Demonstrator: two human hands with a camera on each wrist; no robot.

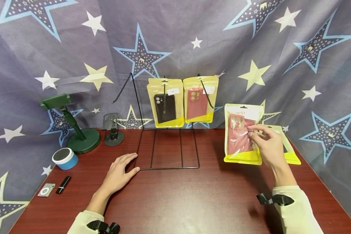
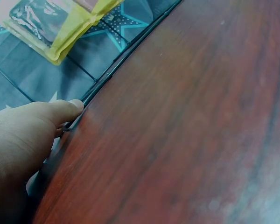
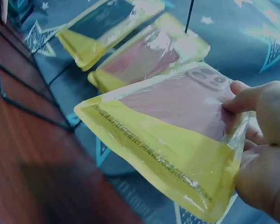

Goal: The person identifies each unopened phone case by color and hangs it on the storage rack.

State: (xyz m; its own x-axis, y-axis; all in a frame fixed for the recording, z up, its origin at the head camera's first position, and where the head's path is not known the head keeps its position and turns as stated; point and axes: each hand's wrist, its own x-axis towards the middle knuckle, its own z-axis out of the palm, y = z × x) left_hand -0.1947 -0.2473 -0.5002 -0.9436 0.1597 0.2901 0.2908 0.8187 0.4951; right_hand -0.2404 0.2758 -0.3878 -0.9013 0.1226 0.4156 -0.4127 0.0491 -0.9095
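Note:
My right hand (image 1: 266, 143) pinches a yellow-edged clear bag holding a red phone case (image 1: 240, 136) (image 3: 177, 116), lifted upright above the table at the right. A second yellow bag (image 1: 289, 152) lies behind it, mostly hidden. My left hand (image 1: 120, 170) rests flat on the wooden table (image 1: 175, 201), its thumb (image 2: 60, 109) touching the front left corner of a black wire display rack (image 1: 166, 149). Two bags hang from the rack's hooks: one with a black case (image 1: 165, 102) (image 3: 102, 18), one with a red case (image 1: 199, 99) (image 3: 144, 56).
At the left stand a green phone stand (image 1: 76, 130), a small black holder (image 1: 113, 128), and a blue-and-white round speaker (image 1: 65, 158). A small silver device (image 1: 46, 190) and a black stick (image 1: 63, 184) lie near the left edge. A star-patterned cloth (image 1: 251, 48) backs the table.

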